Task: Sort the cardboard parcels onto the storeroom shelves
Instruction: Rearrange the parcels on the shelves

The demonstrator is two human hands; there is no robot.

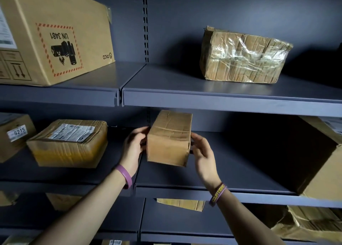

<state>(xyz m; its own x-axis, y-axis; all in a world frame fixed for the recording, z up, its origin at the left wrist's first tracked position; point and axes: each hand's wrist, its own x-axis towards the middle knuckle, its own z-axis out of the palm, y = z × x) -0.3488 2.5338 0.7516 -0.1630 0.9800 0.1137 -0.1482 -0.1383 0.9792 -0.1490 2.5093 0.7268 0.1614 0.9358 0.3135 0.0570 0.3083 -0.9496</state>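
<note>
Head view, small parcel (169, 139) between both hands' fingers (197, 139), apparently touching

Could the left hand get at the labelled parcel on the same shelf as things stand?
Probably yes. The left hand touches the small box, and only bare shelf lies between it and the labelled parcel.

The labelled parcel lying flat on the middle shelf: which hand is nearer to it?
Left. The left hand is between the labelled parcel and the small box; the right hand is beyond that box.
</note>
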